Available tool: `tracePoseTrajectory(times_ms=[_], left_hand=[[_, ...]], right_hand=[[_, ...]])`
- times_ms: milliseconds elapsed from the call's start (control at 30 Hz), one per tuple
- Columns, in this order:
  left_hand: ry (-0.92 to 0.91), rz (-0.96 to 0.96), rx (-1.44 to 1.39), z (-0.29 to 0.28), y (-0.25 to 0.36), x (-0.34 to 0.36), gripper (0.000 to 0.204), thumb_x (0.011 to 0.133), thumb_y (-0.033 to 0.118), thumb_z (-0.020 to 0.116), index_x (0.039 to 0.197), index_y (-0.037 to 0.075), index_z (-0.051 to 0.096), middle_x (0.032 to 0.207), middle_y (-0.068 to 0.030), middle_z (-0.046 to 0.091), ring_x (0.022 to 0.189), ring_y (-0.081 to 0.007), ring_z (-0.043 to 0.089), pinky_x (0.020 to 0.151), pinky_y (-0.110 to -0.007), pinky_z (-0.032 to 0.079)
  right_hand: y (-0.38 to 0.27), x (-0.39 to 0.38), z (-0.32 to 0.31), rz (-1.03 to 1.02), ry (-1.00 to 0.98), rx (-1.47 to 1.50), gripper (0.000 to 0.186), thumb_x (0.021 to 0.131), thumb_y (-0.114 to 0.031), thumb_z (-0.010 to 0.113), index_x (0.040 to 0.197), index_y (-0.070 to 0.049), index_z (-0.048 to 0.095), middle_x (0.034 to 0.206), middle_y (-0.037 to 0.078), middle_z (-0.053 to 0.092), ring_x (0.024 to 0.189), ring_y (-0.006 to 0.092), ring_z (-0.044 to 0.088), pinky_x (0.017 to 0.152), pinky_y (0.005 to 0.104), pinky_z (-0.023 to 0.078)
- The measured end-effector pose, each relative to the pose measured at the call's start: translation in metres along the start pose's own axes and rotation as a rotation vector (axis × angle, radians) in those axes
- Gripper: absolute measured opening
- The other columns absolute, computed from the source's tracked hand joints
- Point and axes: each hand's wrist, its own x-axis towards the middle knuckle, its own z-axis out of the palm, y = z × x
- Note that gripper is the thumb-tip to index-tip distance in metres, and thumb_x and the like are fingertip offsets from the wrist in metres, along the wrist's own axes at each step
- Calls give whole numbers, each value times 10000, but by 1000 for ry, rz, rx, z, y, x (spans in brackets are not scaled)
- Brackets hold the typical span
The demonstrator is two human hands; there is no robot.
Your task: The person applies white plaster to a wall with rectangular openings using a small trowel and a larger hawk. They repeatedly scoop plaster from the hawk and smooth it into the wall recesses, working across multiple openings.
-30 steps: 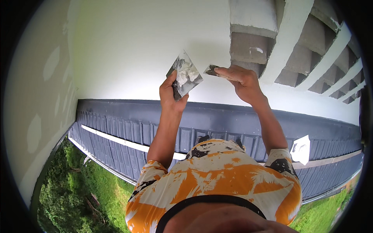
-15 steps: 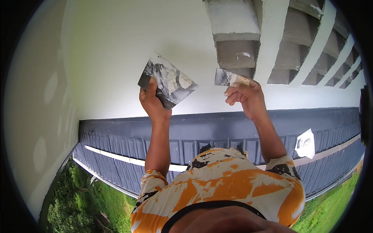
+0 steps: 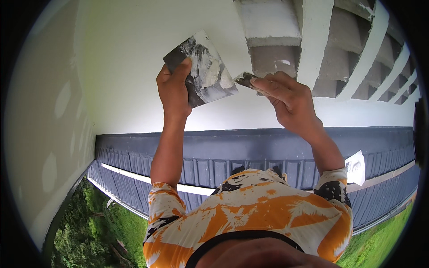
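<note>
My left hand (image 3: 175, 89) grips a flat dark square plate (image 3: 196, 89) by its left edge, thumb lying on its face. White filler paste (image 3: 212, 73) is smeared and heaped over the plate. To its right, my right hand (image 3: 290, 98) pinches a small flat scraper blade (image 3: 246, 80), tilted so that little of its face shows. The blade's tip comes close to the plate's right corner; whether they touch I cannot tell. Both tools are raised in front of the pale wall (image 3: 129, 67).
Concrete openings between white slanting bars (image 3: 315, 44) are at the upper right. Below the wall runs a dark ribbed roof (image 3: 214, 172) with a pale strip (image 3: 134, 175) along it. A white bag or sheet (image 3: 356, 168) lies on the roof at the right. Greenery (image 3: 89, 228) shows lower left.
The plate has risen and turned a little in my left hand. My right hand has moved up and turned over, bringing the scraper left, near the plate's corner.
</note>
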Motion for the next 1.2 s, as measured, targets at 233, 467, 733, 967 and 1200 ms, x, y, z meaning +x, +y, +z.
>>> tracePoseTrajectory(times_ms=[233, 467, 733, 967, 1200], left_hand=[[10, -83, 32, -10, 1, 4, 251, 918, 97, 605, 1120, -52, 605, 1012, -99, 670, 861, -176, 662, 774, -313, 540], [203, -85, -219, -67, -8, 3, 281, 930, 85, 568, 1157, -80, 563, 1083, -152, 655, 912, -235, 687, 818, -356, 568], [279, -371, -243, -122, -88, -54, 220, 918, 91, 613, 1098, -35, 608, 1011, -99, 683, 837, -187, 681, 746, -337, 564], [466, -501, -217, -204, -156, -108, 227, 908, 48, 578, 1118, -36, 597, 999, -126, 673, 839, -218, 685, 723, -350, 568], [531, -567, -173, -224, -176, -127, 270, 910, 64, 553, 1151, -54, 575, 1026, -142, 656, 861, -243, 683, 731, -361, 568]], right_hand=[[-12, 11, 0, -59, -186, -136, 307, 832, 51, 651, 1093, -98, 709, 878, 65, 669, 652, 177, 636, 555, 285, 510], [25, 28, -17, 376, 125, 238, 365, 876, -55, 636, 1222, -166, 674, 819, 48, 643, 579, 142, 571, 483, 244, 430], [106, 133, -39, -618, 177, -969, 582, 709, -5, 660, 1219, -284, 673, 742, -34, 559, 577, 146, 542, 463, 287, 458], [108, 180, -59, -770, -57, -1120, 545, 760, -29, 647, 1223, -317, 667, 760, -35, 559, 655, 147, 547, 559, 295, 505], [106, 197, -68, -790, -192, -1160, 552, 770, -22, 635, 1243, -307, 657, 793, -27, 571, 711, 154, 557, 604, 300, 512]])
